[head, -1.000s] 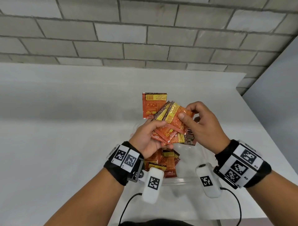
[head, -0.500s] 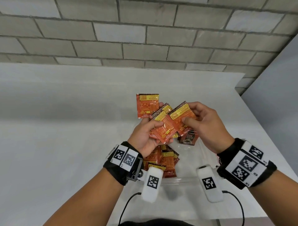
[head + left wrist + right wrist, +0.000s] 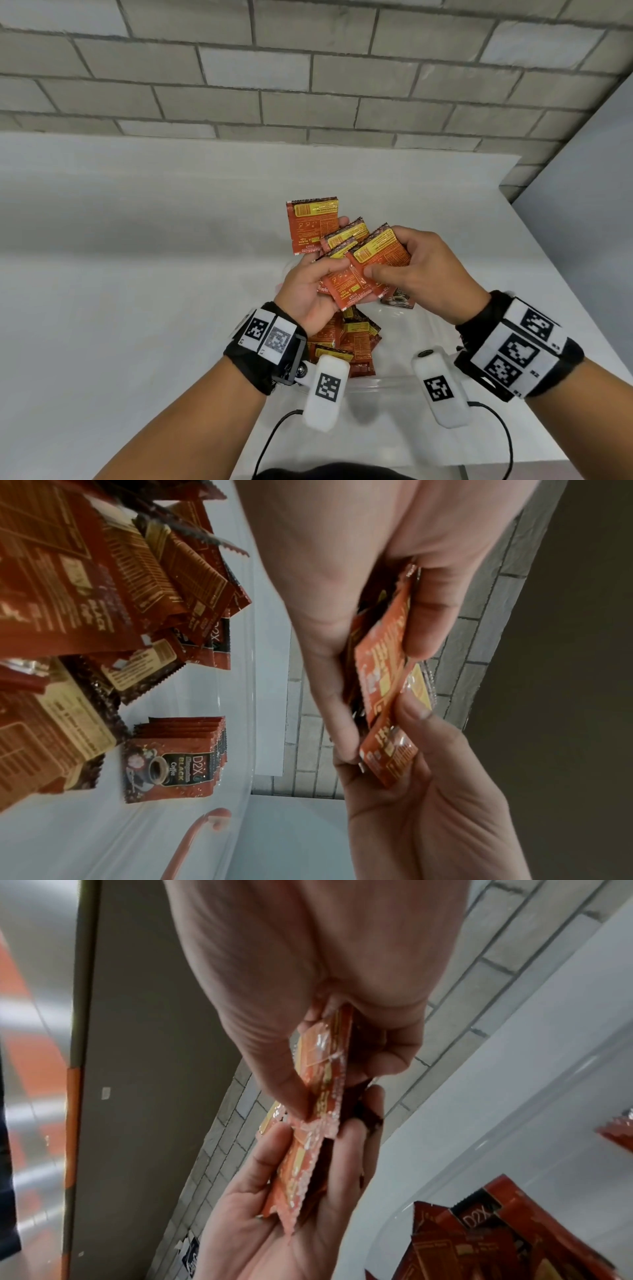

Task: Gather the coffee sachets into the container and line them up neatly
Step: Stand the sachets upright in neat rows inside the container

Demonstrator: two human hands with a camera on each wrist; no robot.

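My left hand (image 3: 322,277) grips a fan of several red-orange coffee sachets (image 3: 311,226) above the clear container (image 3: 394,380). My right hand (image 3: 404,267) pinches the front sachet (image 3: 380,253) of that fan, thumb on its face. In the left wrist view the left hand (image 3: 342,588) and the right hand (image 3: 428,804) meet on the sachets (image 3: 383,669) edge-on. A loose pile of sachets (image 3: 346,342) lies in the container's near left part. A short neat row of sachets (image 3: 178,758) stands against its far wall, partly hidden in the head view.
The container sits on a white table (image 3: 137,274) near its right edge (image 3: 565,274). A grey brick wall (image 3: 308,85) runs behind the table. The container's clear wall (image 3: 246,669) rises beside the pile, and its right half (image 3: 411,342) holds no sachets.
The fan in my left hand has shifted slightly left. My right thumb has slid down and left across the front sachet, laying it closer over the others.
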